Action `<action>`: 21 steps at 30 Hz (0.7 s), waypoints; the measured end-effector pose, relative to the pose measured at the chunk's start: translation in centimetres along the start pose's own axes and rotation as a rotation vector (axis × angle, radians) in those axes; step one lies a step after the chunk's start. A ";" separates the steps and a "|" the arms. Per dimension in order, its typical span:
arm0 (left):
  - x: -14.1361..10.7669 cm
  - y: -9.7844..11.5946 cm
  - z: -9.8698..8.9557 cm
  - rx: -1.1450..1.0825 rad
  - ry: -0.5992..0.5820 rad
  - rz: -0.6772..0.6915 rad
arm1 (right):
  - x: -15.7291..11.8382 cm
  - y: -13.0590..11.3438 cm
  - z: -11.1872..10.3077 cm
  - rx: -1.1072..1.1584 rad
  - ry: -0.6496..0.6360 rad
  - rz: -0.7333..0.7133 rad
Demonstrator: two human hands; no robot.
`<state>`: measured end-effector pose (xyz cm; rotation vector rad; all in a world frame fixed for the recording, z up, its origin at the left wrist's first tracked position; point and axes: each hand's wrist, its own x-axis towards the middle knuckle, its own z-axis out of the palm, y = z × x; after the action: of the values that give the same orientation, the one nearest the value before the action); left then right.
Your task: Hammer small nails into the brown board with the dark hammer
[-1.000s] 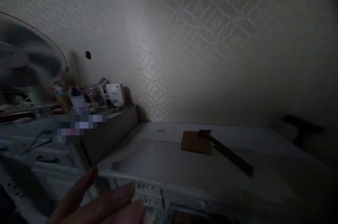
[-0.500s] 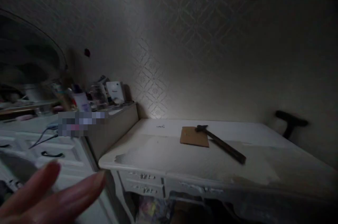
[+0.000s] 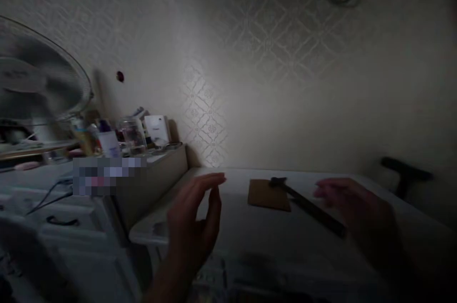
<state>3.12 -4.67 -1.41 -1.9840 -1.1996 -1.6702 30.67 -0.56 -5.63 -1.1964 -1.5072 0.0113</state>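
Observation:
A brown square piece lies flat on the white table. The head of a dark hammer rests over the square's upper right corner, and its handle slants down to the right. To the left of the square, my left hand is raised with thumb and fingers curved apart, holding nothing. My right hand is above the right side of the table, near the hammer's handle; its fingers are blurred and dark, and whether they are parted is unclear.
On the left, a white cabinet bears a fan, a bottle with a purple cap, a clear container and a white box. A black T-shaped object stands at the table's right edge.
My left hand has moved from the lower left corner to in front of the table. My right hand has come into view on the right. The view has shifted slightly and darkened below.

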 end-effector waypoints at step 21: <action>-1.1 -23.5 13.1 0.529 -0.698 -0.737 | 3.7 16.1 14.1 -0.758 -0.495 0.018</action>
<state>-5.30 18.18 -12.95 -1.9077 -2.5305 -0.6637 31.40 17.75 -17.27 -1.9068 -2.0190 -0.2947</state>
